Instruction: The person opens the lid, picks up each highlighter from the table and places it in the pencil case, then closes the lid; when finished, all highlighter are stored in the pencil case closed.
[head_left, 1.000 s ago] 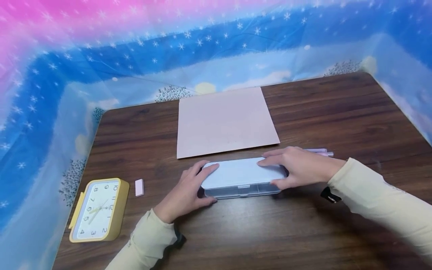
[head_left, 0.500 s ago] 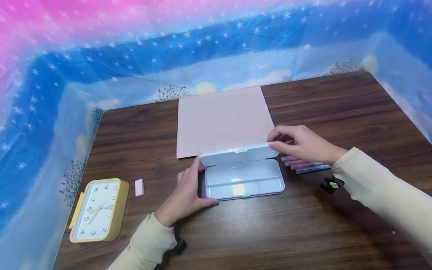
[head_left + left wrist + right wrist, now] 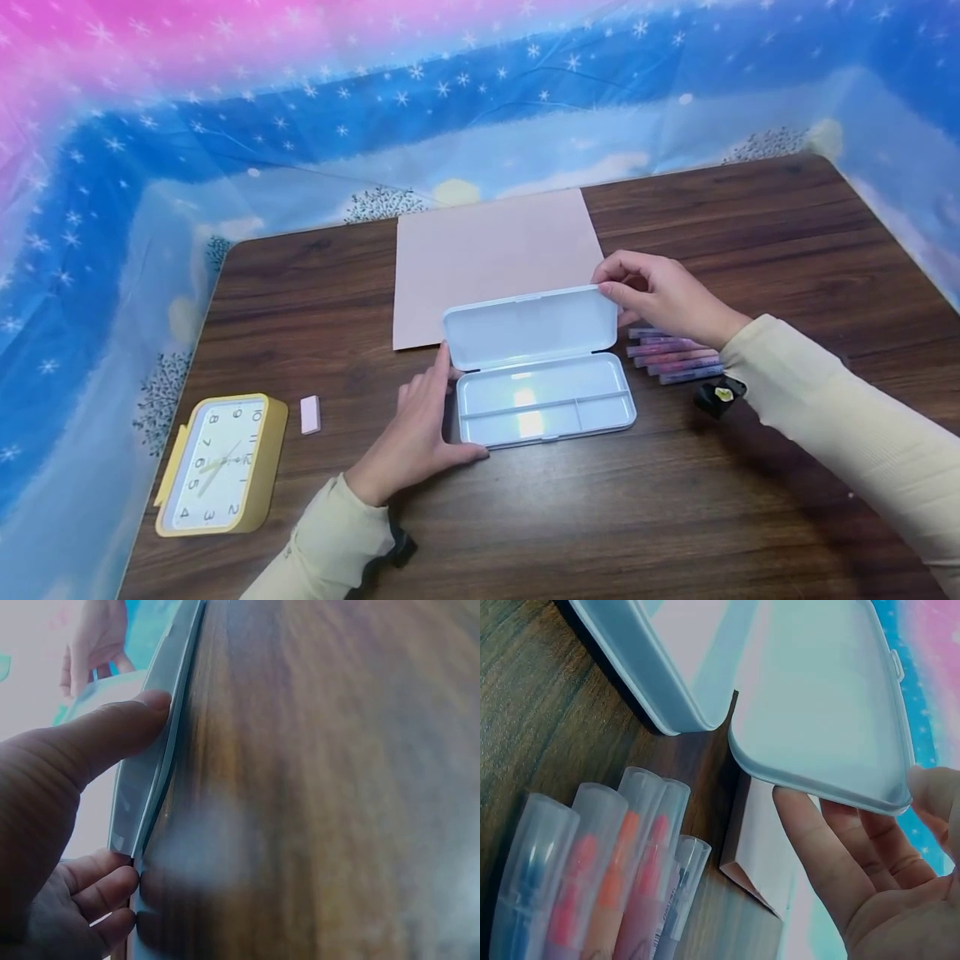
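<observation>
A white pencil case (image 3: 525,425) lies on the table with its lid (image 3: 532,327) raised on the hinge; the divided tray inside holds nothing. My right hand (image 3: 660,292) pinches the lid's right corner, thumb on the inner face and fingers behind, as the right wrist view shows too. My left hand (image 3: 420,429) grips the case's left end, thumb at the front edge and fingers at the back; the left wrist view shows that thumb (image 3: 112,731) on the case wall. Several capped highlighters (image 3: 607,877) lie side by side under my right wrist.
A pale pink sheet or folder (image 3: 487,258) lies behind the case, close to the lid. To the left are a small pale eraser (image 3: 310,415) and a yellow alarm clock (image 3: 221,465). A snowflake-patterned cloth (image 3: 450,92) hangs around the dark wooden table (image 3: 735,225).
The lid was down a second ago; my right hand has lifted it up and back, uncovering the tray. My left hand has stayed at the left end.
</observation>
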Demonstrator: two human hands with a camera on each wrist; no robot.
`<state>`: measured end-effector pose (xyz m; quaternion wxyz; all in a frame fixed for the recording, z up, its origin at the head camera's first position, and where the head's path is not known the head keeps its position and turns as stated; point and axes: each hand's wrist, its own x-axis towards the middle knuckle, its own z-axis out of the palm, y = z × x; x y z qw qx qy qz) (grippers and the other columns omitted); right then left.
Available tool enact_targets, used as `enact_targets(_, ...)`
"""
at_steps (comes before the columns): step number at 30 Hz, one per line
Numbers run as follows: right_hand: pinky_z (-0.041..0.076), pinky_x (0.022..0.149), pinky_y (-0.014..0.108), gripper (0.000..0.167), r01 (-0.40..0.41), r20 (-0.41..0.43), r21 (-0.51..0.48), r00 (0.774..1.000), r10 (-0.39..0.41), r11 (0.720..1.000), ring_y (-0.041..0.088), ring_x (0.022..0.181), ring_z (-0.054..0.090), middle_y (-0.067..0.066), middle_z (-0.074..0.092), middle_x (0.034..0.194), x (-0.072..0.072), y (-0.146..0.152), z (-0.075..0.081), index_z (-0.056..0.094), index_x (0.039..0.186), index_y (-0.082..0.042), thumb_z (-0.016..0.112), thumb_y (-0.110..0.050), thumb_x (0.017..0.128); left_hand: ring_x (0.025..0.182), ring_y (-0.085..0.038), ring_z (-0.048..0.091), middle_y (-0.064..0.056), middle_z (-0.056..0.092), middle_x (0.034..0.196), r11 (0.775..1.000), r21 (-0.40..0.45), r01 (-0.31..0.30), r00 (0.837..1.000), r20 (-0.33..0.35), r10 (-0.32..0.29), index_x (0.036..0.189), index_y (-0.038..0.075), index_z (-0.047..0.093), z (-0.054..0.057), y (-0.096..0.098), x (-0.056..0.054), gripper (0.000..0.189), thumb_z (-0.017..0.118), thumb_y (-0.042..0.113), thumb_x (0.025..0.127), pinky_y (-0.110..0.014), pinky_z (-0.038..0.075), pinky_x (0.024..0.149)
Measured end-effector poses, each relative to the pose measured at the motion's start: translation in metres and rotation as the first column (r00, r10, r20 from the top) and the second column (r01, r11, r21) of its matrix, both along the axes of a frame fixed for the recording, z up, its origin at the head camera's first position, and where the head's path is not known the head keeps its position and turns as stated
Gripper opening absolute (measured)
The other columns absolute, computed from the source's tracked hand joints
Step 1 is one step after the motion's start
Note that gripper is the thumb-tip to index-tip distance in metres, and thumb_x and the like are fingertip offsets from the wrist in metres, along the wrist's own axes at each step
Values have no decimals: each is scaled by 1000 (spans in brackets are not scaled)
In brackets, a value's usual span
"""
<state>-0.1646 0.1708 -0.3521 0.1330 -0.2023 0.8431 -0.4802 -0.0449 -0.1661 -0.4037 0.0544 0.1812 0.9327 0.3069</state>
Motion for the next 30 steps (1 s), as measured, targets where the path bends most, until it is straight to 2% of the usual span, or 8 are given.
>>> enact_targets(3, 58, 74, 32, 17, -10, -45, 41, 999, 12, 999, 21, 91, 66, 8, 65, 106, 1, 7, 2, 65, 112, -13, 59, -22, 99, 113, -21, 44, -5, 50, 135, 1000, -3, 0, 1000, 11, 0, 158, 12, -7, 0, 1, 0, 138, 91, 40, 66, -42, 30, 100)
enact_targets(6, 55, 78, 27, 18, -5, -148, 127, 989, 24, 992, 15, 93, 65, 3, 68, 107, 2, 22, 6, 66, 113, -17, 63, -23, 97, 115, -21, 45, -5, 50, 137, 1000, -4, -3, 1000, 21, 3, 158, 13, -8, 0, 1, 0, 138, 91, 41, 66, -43, 30, 100)
enact_targets(9, 51, 80, 24, 19, 29, -255, 241, 966, 35, 970, 8, 94, 63, -1, 70, 107, 2, 42, 9, 67, 113, -18, 67, -22, 95, 115, -21, 45, -6, 50, 138, 1000, -9, -7, 1000, 22, 7, 159, 13, -7, 1, 1, 0, 138, 91, 41, 66, -44, 29, 99)
enact_targets(11, 51, 81, 27, 19, 47, -287, 312, 957, 47, 949, 7, 95, 62, -2, 70, 107, 2, 56, 9, 68, 112, -17, 68, -21, 94, 115, -22, 45, -6, 50, 139, 1000, -17, -9, 1000, 21, 9, 159, 12, -6, 1, 1, 1, 137, 91, 41, 66, -44, 29, 98)
enact_targets(17, 51, 80, 40, 18, 34, -276, 501, 953, 123, 865, 14, 93, 64, -2, 70, 103, 5, 90, -3, 70, 107, -17, 72, -13, 90, 117, -22, 45, -6, 49, 139, 1000, -12, -16, 1000, 25, 16, 158, 12, -8, 3, 0, 1, 138, 91, 40, 66, -44, 28, 100)
enact_targets(21, 49, 78, 42, 17, 37, -272, 578, 951, 150, 815, 16, 91, 63, 0, 70, 103, 4, 104, -16, 71, 104, -16, 72, -10, 88, 119, -23, 45, -6, 49, 139, 1000, -9, -23, 999, 29, 23, 158, 12, -7, 4, 0, 1, 138, 91, 40, 66, -46, 28, 102)
enact_targets(26, 49, 74, 39, 16, 37, -266, 581, 953, 147, 813, 14, 86, 62, 0, 70, 101, 2, 111, -24, 72, 103, -16, 72, -9, 88, 121, -23, 45, -6, 49, 141, 1000, -11, -28, 999, 32, 28, 159, 13, -7, 3, 0, 2, 138, 92, 39, 65, -47, 28, 103)
enact_targets(30, 49, 75, 40, 15, 16, -293, 579, 937, 189, 815, 14, 87, 62, -1, 69, 101, 7, 112, -23, 72, 102, -17, 74, -13, 88, 120, -22, 45, -6, 48, 142, 1000, -17, -23, 999, 34, 24, 158, 14, -9, 2, 2, 2, 138, 91, 41, 66, -47, 29, 102)
